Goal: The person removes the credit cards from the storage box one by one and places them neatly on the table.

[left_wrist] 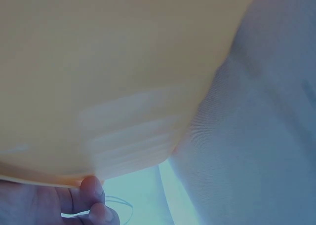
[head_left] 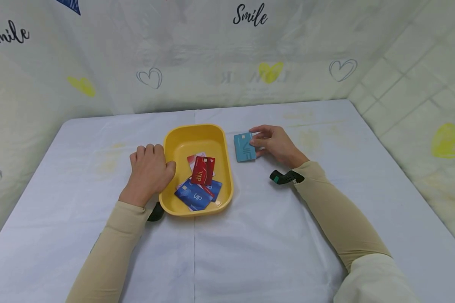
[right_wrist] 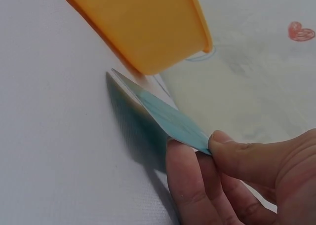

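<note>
My left hand (head_left: 148, 171) grips the left rim of a yellow plastic tray (head_left: 197, 136), thumb over the edge. The tray's outer wall (left_wrist: 123, 77) fills much of the left wrist view, with fingertips (left_wrist: 92, 188) at its rim. Inside the tray lie a red VIP card (head_left: 204, 170), overlapping blue VIP cards (head_left: 193, 194) and a partly covered pinkish card (head_left: 191, 160). To the right of the tray, my right hand (head_left: 277, 145) pinches a teal VIP card (head_left: 244, 147) by its edge between thumb and fingers. That card tilts close over the table in the right wrist view.
A white cloth (head_left: 250, 244) with a centre crease covers the table. Behind it hangs a pale curtain (head_left: 204, 46) printed with hearts and "Smile" lettering. Dark wrist-worn devices show at both wrists, one being the right strap (head_left: 284, 177).
</note>
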`<state>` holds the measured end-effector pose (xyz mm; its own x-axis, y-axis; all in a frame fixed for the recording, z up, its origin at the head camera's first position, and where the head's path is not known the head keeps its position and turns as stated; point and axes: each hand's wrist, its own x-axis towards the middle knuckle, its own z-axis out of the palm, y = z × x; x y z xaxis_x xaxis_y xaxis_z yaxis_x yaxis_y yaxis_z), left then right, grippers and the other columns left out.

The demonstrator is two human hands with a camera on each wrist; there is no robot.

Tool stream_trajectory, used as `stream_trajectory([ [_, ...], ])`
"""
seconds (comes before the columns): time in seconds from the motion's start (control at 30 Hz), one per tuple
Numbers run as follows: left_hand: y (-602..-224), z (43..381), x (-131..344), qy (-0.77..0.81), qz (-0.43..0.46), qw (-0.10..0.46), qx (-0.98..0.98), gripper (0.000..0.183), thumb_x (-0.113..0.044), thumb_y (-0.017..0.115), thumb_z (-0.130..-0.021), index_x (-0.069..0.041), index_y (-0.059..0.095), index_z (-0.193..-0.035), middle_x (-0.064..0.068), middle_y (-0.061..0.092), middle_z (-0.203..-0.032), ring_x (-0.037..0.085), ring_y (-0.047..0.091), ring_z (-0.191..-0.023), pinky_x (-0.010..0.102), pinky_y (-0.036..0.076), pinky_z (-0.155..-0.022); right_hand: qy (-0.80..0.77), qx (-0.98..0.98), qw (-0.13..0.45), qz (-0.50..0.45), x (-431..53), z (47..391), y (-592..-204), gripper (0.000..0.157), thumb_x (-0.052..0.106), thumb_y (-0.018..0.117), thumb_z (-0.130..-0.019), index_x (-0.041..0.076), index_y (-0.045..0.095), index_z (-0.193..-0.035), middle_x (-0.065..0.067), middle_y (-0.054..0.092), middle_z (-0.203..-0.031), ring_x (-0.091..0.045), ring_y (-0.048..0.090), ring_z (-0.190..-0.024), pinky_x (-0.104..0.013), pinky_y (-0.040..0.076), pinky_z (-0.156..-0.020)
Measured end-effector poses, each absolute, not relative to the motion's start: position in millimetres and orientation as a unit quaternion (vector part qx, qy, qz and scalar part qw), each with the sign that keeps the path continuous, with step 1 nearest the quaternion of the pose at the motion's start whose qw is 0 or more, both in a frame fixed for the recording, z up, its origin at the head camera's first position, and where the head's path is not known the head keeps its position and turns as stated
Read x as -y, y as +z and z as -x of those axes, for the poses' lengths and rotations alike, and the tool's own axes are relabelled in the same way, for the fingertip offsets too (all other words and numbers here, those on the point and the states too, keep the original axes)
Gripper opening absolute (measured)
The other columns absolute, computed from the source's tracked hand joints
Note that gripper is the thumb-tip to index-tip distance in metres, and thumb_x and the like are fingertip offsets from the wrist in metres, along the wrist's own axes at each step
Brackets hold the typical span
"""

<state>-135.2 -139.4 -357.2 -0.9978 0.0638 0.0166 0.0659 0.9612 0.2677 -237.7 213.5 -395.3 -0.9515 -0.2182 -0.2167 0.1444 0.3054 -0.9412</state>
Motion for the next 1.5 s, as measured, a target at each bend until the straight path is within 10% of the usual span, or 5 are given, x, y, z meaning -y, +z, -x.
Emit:
stream_trajectory([
  [1.5, -355.5, 133.9, 138.4, -0.128, 0.028, -0.006, 0.991, 0.039, -0.025, 0.042, -0.093, 0.009, 0.048, -0.112, 0.022, 0.044, -0.100, 0.040, 0.035, -0.107, 0.056, 0.028, -0.095, -0.485, -0.865, 0.130, 0.012, -216.1, 236.5, -391.2, 0.041, 0.022, 0.072, -0.093, 0.007, 0.067, -0.131, -0.016, 0.072, -0.121, -0.011, 0.073, -0.076, -0.027, 0.061, -0.075],
])
